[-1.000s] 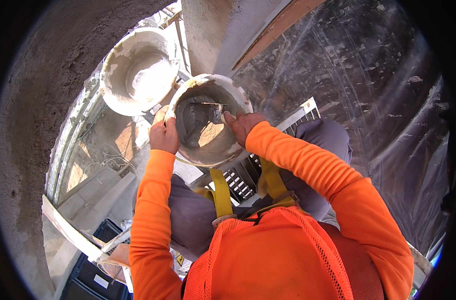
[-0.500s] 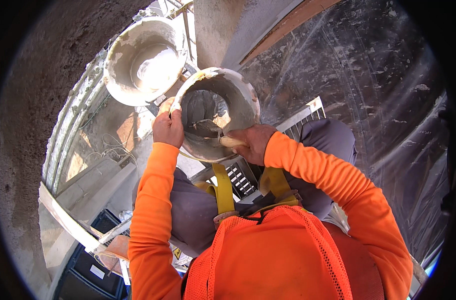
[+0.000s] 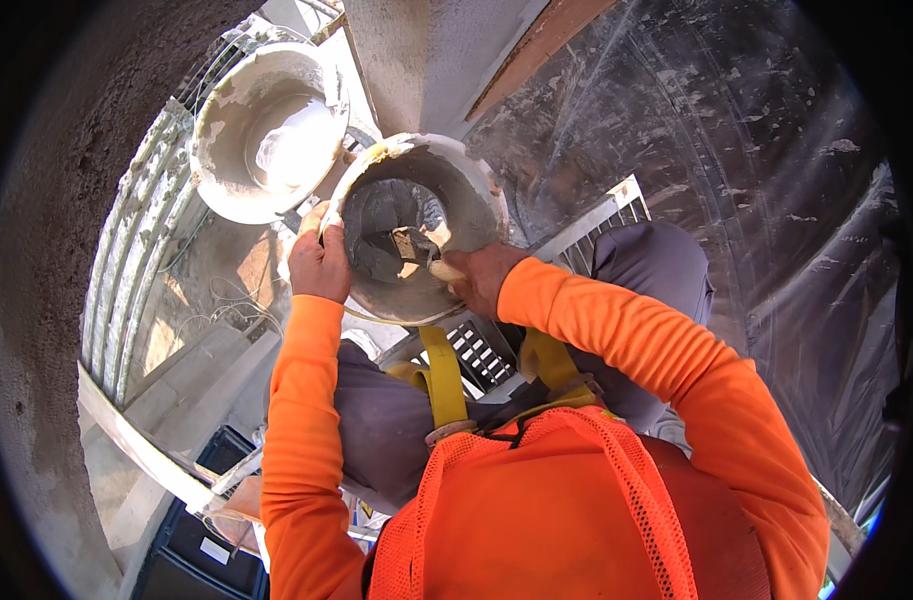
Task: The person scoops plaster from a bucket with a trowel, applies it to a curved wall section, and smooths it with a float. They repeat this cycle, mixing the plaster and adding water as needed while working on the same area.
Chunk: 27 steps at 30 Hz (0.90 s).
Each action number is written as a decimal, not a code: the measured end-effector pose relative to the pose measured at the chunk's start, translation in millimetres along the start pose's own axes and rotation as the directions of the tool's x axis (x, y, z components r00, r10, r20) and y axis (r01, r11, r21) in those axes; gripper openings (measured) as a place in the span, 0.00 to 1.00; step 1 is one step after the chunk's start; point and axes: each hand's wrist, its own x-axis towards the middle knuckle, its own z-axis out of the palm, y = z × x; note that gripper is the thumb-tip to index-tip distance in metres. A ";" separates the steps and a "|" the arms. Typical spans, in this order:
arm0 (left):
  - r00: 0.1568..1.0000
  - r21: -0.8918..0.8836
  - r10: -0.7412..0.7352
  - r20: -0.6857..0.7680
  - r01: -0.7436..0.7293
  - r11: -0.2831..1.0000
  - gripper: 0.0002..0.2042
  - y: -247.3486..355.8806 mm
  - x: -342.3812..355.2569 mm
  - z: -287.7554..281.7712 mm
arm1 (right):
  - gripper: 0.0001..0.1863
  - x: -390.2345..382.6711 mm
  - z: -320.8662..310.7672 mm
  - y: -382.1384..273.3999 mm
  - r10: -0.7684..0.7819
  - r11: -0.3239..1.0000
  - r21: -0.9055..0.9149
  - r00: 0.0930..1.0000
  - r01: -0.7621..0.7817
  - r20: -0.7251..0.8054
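A mortar-crusted bucket stands tilted in front of me, with wet grey mortar inside it. My left hand is closed over the bucket's left rim, thumb on the near side. In my right hand, at the near right of the rim, is the wooden handle of a trowel. The trowel's blade reaches down into the bucket, by the mortar, and part of it is in shadow. The fingertips of my right hand are partly hidden behind the handle.
A second crusted bucket, holding something pale, stands at the far left. Metal grating lies below, between my knees. Dark plastic sheeting spreads over the right side. A rough wall curves along the left, beside ridged tubing.
The bucket and both hands have shifted slightly left in view. The trowel has turned, and its blade now sits nearer the middle of the bucket.
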 end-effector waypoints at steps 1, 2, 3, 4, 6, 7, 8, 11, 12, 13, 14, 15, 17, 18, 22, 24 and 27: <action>1.000 -0.013 0.005 0.005 -0.005 1.000 0.17 -0.4 -0.2 0.0 | 0.22 0.8 1.6 -1.6 0.008 1.000 -0.017 0.999 -0.007 0.048; 1.000 -0.024 0.011 0.008 -0.011 1.000 0.17 -1.0 -0.2 -0.1 | 0.21 1.3 3.7 -3.3 -0.034 0.999 -0.033 0.991 0.039 0.129; 1.000 -0.028 0.022 0.005 -0.022 0.999 0.17 -1.8 0.2 0.0 | 0.21 1.2 4.5 -3.6 -0.022 0.999 -0.023 0.999 0.023 0.044; 1.000 -0.033 0.025 0.001 -0.025 0.999 0.17 -2.7 -0.6 -0.3 | 0.20 1.6 6.0 -4.4 -0.067 0.997 0.035 0.998 0.067 -0.006; 1.000 -0.025 0.000 0.006 0.000 1.000 0.17 -4.0 -1.8 -1.4 | 0.19 2.0 6.5 -4.0 -0.034 0.971 0.231 0.993 0.059 -0.111; 1.000 -0.014 0.003 0.007 -0.003 1.000 0.17 -4.1 -2.5 -2.3 | 0.19 2.1 6.4 -3.5 -0.059 0.976 0.200 0.989 0.086 -0.138; 1.000 -0.013 -0.007 0.012 0.007 1.000 0.17 -4.0 -2.1 -2.4 | 0.20 3.7 6.0 -3.1 -0.026 0.988 0.149 0.991 0.046 -0.132; 0.999 -0.034 -0.014 0.029 0.015 0.999 0.17 -2.4 -0.7 -1.4 | 0.23 6.5 8.7 -2.2 -0.014 0.999 0.043 0.999 0.015 -0.040; 1.000 -0.059 -0.001 0.027 0.002 0.998 0.17 -1.7 -0.7 -1.1 | 0.23 7.5 10.8 -2.1 -0.049 0.998 0.045 0.999 0.049 -0.002; 1.000 -0.038 -0.012 0.017 0.013 0.999 0.17 -1.0 -1.1 -0.8 | 0.23 7.3 13.0 -2.2 -0.107 0.993 0.062 0.988 0.101 0.110; 1.000 -0.032 -0.007 0.002 0.007 0.999 0.16 -0.4 -1.5 -1.0 | 0.24 7.1 15.6 -2.1 -0.106 0.988 0.118 0.992 0.098 0.069; 1.000 -0.029 -0.012 -0.006 0.012 1.000 0.16 0.1 -2.3 -1.6 | 0.23 6.6 17.4 -2.2 -0.077 0.976 0.201 0.996 0.087 -0.054; 1.000 -0.028 -0.030 0.009 0.030 0.999 0.16 0.7 -2.7 -3.1 | 0.22 4.6 20.0 -2.5 0.005 0.923 0.380 0.985 0.062 -0.171; 0.999 -0.044 -0.040 0.012 0.041 0.998 0.16 0.6 -2.2 -3.3 | 0.22 2.4 20.5 -3.1 0.033 0.960 0.278 0.982 0.019 -0.184; 0.998 -0.009 -0.067 0.007 0.067 0.998 0.16 -0.8 -1.6 -3.5 | 0.22 -3.0 17.8 -6.2 -0.044 0.989 0.142 0.996 0.032 0.081; 0.993 -0.055 -0.121 0.009 0.122 0.991 0.15 -1.7 -2.4 -4.2 | 0.22 -3.5 12.7 -5.7 -0.049 0.963 0.260 0.994 0.073 -0.098; 0.983 -0.131 -0.169 0.070 0.177 0.975 0.14 -2.8 -0.8 -5.2 | 0.23 -0.6 -1.2 2.3 0.045 0.994 0.098 0.996 -0.038 -0.072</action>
